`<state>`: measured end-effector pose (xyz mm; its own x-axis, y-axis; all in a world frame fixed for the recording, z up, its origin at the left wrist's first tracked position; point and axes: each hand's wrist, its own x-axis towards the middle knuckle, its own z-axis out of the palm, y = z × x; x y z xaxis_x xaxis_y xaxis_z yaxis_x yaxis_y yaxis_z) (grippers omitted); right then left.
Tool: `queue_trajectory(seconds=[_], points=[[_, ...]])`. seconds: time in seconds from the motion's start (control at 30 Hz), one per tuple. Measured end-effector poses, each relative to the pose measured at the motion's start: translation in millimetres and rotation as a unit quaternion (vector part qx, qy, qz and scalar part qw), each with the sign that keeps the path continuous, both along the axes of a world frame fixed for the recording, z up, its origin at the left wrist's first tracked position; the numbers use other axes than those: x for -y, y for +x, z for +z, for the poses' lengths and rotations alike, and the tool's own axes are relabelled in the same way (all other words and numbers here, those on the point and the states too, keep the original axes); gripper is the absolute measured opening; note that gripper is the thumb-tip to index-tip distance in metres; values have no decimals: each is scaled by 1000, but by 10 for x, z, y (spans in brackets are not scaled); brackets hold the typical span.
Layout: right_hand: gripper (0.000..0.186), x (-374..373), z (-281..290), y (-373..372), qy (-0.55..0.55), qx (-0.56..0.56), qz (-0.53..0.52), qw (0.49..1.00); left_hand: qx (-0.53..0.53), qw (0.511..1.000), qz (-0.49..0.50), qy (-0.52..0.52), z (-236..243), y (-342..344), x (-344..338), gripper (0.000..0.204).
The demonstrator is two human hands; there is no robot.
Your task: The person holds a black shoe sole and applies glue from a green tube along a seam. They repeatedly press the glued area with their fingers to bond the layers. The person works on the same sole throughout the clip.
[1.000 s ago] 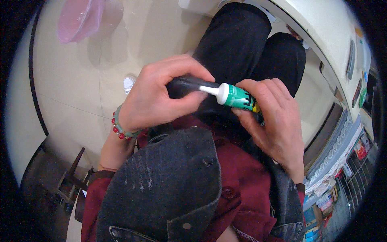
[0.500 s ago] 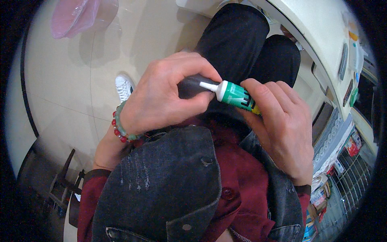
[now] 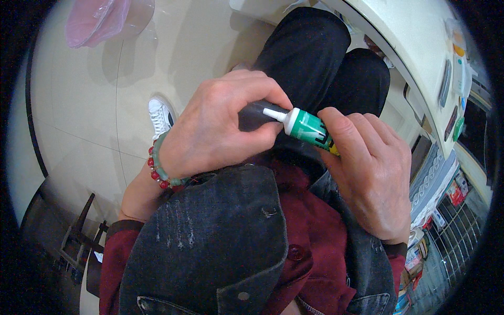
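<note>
My left hand (image 3: 220, 126) is wrapped around a small dark object (image 3: 254, 114), most of it hidden under the fingers. My right hand (image 3: 370, 168) grips a small green tube with a white nozzle (image 3: 305, 126). The nozzle tip touches the dark object. Both hands sit over my lap, above black trousers (image 3: 315, 58) and a dark denim jacket (image 3: 210, 241) worn over a red shirt. A bead bracelet of red and green beads (image 3: 157, 165) circles my left wrist.
A white shoe (image 3: 160, 116) rests on the cream tiled floor (image 3: 79, 105). A pink plastic basin (image 3: 97, 18) sits at the top left. A white counter edge (image 3: 420, 47) curves along the right, with shelves of goods (image 3: 436, 210) below it.
The view has shifted slightly, so the white shoe now shows more on the floor. Both hands keep their grip, with the nozzle against the dark object.
</note>
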<state>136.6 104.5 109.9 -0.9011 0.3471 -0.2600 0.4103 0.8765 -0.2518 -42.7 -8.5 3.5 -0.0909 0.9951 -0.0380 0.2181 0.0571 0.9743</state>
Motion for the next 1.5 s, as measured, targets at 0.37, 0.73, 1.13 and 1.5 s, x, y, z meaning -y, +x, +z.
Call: queue_trajectory(seconds=[0.37,0.73,1.13,1.5], points=[[46,-3,6,2,0,2,1,1000,-17,999,14,30,-28,34,-16,20],[45,-3,-15,17,-4,-18,-5,1000,-16,999,21,28,-19,47,-20,20],[43,11,-11,11,7,-20,-5,1000,-28,999,15,20,11,41,-27,19],[42,22,-6,0,4,-16,-8,1000,-15,1000,20,16,13,35,-21,20]])
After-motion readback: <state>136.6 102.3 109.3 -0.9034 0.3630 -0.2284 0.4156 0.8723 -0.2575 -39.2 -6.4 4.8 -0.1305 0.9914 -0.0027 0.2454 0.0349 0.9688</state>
